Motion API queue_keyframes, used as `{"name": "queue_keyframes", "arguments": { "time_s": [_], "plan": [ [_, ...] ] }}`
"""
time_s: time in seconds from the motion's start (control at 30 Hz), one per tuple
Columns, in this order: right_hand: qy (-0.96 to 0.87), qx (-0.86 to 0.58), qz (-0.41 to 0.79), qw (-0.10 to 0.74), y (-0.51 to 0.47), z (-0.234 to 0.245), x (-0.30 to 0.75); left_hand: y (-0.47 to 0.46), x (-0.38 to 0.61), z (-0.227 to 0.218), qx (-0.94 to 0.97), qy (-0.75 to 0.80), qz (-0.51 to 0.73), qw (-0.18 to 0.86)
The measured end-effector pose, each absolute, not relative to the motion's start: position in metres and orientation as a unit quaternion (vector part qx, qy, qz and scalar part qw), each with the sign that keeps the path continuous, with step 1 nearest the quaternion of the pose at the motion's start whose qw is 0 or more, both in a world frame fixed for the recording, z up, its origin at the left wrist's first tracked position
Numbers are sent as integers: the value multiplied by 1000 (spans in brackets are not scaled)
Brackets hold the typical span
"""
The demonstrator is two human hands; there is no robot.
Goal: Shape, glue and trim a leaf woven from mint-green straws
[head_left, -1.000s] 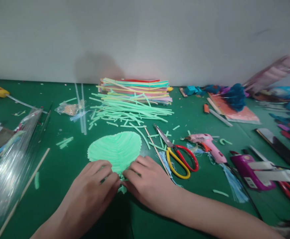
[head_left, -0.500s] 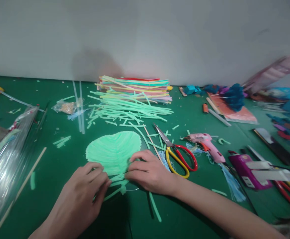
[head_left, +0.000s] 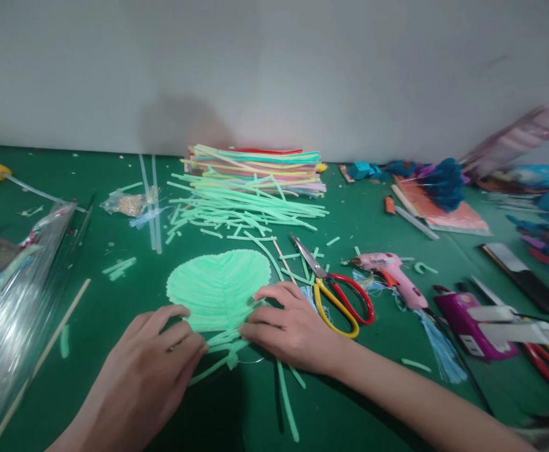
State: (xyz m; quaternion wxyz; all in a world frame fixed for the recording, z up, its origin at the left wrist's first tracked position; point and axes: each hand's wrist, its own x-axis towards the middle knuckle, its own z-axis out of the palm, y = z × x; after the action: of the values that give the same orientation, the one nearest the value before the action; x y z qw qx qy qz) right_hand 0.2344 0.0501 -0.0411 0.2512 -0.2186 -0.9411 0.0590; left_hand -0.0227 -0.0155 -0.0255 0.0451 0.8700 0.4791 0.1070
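A mint-green, leaf-shaped fan made of pipe cleaners lies on the green table, ribbed and with a scalloped edge. At its lower left, my left hand has its fingers bent and closed on the edge and the stem ends. On the lower right side, my right hand pinches the fan's edge between thumb and fingers. Between both hands, a small green knot sits at the base, beside a thin clear loop. A loose green pipe cleaner sticks out below my right hand.
Behind the fan lies a pile of pipe cleaners. Scissors and a pink glue gun are right of my right hand, with a purple box farther out. Clear plastic wrap and a wooden stick lie left.
The view has shifted slightly. Both hands stay at the fan's base, my left fingers a little lower. The pipe cleaner below my right hand has swung, and a second end shows beside it.
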Motion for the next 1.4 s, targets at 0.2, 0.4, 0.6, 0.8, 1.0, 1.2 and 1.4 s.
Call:
{"name": "queue_keyframes", "arguments": {
  "time_s": [0.2,0.4,0.6,0.8,1.0,1.2,1.4],
  "plan": [
    [-945,-226,53,229,43,-29,228,-9,-9,-18,875,460,138,57],
    [-955,-229,73,174,49,-32,220,-2,1,-21,880,461,90,75],
    [-943,-268,149,132,53,-31,217,6,9,-11,889,458,24,17],
    [-948,-247,158,127,55,-29,221,2,20,-5,902,403,-5,-153],
    [-948,-234,176,128,59,-32,223,-5,-1,-5,911,372,-22,-175],
    [-947,-224,184,138,59,-32,225,-15,-34,-21,910,400,60,-94],
    [-953,-236,136,134,57,-30,218,-10,-41,-31,888,431,148,60]
  ]
}}
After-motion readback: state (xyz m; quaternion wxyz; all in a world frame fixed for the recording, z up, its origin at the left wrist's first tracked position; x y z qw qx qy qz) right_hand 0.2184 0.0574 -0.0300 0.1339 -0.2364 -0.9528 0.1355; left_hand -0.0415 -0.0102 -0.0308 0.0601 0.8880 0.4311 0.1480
